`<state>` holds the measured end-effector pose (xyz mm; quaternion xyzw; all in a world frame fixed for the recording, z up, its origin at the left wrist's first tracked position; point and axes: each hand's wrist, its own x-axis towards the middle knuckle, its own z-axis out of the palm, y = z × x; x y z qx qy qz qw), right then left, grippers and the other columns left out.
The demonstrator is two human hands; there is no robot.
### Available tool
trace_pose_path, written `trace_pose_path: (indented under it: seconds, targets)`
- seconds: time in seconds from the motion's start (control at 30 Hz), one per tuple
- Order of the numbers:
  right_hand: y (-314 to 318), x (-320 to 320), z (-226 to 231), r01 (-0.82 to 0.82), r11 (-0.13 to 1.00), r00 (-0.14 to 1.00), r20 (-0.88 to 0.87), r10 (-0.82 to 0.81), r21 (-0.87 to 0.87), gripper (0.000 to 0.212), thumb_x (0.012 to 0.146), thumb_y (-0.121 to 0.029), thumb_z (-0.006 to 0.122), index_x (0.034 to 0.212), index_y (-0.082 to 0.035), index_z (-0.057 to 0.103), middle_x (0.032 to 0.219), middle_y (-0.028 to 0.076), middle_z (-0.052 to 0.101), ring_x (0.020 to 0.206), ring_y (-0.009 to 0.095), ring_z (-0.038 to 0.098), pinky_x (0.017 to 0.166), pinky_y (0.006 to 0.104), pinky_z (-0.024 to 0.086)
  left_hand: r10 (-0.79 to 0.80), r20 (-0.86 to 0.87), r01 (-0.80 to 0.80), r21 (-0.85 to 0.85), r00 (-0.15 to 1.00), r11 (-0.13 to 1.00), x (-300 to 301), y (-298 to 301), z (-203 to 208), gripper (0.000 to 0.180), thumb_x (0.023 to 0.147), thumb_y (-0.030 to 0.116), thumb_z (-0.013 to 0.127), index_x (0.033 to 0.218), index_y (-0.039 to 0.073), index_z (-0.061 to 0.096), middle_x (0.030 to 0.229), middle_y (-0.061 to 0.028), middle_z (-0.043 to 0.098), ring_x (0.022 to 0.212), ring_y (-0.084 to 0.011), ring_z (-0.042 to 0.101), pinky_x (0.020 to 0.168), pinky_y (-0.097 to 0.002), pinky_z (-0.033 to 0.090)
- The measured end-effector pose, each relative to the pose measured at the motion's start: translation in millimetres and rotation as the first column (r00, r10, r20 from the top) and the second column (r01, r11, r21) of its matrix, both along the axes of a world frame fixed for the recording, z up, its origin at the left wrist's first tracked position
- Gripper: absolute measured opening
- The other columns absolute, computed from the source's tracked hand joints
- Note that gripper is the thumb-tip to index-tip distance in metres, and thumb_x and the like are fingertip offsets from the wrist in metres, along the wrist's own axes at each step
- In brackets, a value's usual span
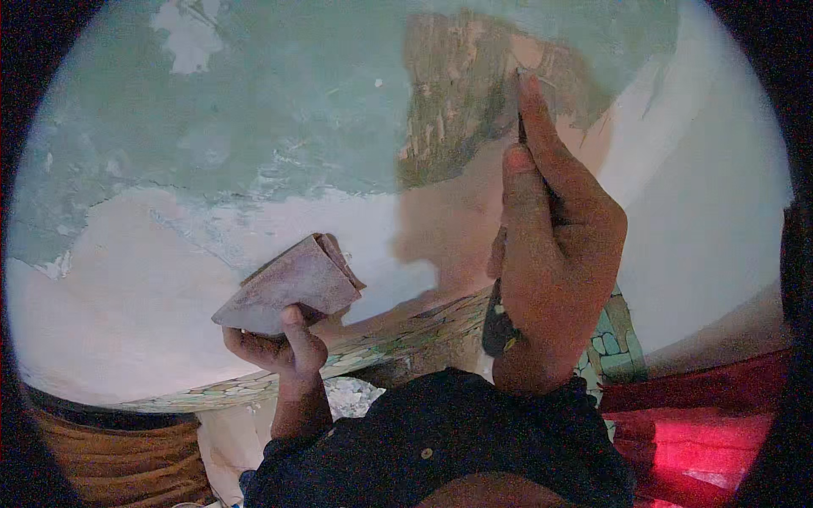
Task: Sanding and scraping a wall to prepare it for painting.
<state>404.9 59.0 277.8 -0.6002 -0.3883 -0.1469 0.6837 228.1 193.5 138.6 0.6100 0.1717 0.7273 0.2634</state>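
In my right hand [563, 229] is a scraper, its thin dark blade [521, 123] seen nearly edge-on. My index finger lies along the blade and my thumb presses its side. A dark handle end [498, 330] shows below the fist. The blade tip is over a rough brown patch [453, 93] of the wall; whether it touches I cannot tell. My left hand [284, 345], lower and to the left, grips a folded greyish-brown sheet [288, 284] that looks like sandpaper, its layered edges facing right.
The wall [254, 110] has worn green paint above and a whitish area [127, 288] below. A stone-patterned strip [440, 326] runs along its lower edge. At the lower right lies red cloth [694, 440]; at the lower left are brown folds [127, 461].
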Motion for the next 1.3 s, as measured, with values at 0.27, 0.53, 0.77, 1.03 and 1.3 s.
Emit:
trace_pose_path:
  seconds: [0.27,0.53,0.77,1.03,1.3]
  targets:
    - [8.6,-27.1,20.3,0.047,0.998,0.978,-0.206,-0.038,0.035,0.035,0.089,-0.003,0.052,0.123,-0.012,0.057,0.054,-0.005,0.046,0.04,0.002,0.036,0.037,0.0192,0.029,-0.069,0.023,0.069,-0.03,0.997,0.997,2.4,-0.7,2.7,0.073,0.082,0.025,0.068,0.13,0.003,0.018,0.121,-0.021,0.039,0.109,-0.0275,0.044,0.094,-0.0427,0.039]
    - [10.5,7.6,-11.6,0.002,0.998,0.998,0.066,-0.006,0.069,0.038,0.088,0.0,0.052,0.124,-0.013,0.057,0.064,-0.006,0.052,0.05,0.0,0.036,0.044,0.0166,0.031,-0.064,-0.025,0.062,-0.058,0.998,0.996,-1.9,-2.1,4.4,0.072,0.082,0.026,0.068,0.129,0.0,0.019,0.122,-0.0202,0.038,0.109,-0.0268,0.045,0.093,-0.0416,0.04]
    - [14.1,19.5,-10.0,0.045,0.995,0.972,0.224,-0.063,0.084,0.041,0.088,0.001,0.052,0.125,-0.014,0.055,0.104,-0.003,0.065,0.054,0.0,0.036,0.049,0.0154,0.034,-0.068,0.034,0.072,-0.111,0.997,0.991,-0.2,-6.3,7.5,0.08,0.075,0.034,0.076,0.129,0.003,0.026,0.126,-0.016,0.04,0.113,-0.0271,0.044,0.095,-0.0433,0.039]
    - [10.2,24.1,-10.8,0.05,0.998,0.975,0.215,-0.058,0.044,0.04,0.087,0.001,0.054,0.125,-0.014,0.056,0.09,-0.003,0.064,0.053,0.0,0.038,0.047,0.0156,0.034,-0.044,-0.047,0.041,-0.071,0.998,0.997,-1.0,-4.3,7.3,0.07,0.083,0.027,0.066,0.128,0.001,0.02,0.123,-0.0199,0.038,0.11,-0.0262,0.044,0.094,-0.0416,0.039]
    - [5.5,26.9,-2.5,0.001,1.0,0.98,0.2,-0.002,0.007,0.04,0.087,0.003,0.052,0.124,-0.013,0.056,0.092,-0.003,0.065,0.053,0.001,0.039,0.047,0.0159,0.035,-0.045,-0.032,0.042,-0.083,0.998,0.996,-0.4,-4.7,10.0,0.069,0.083,0.026,0.066,0.129,0.001,0.021,0.122,-0.02,0.039,0.109,-0.026,0.045,0.092,-0.0411,0.04]
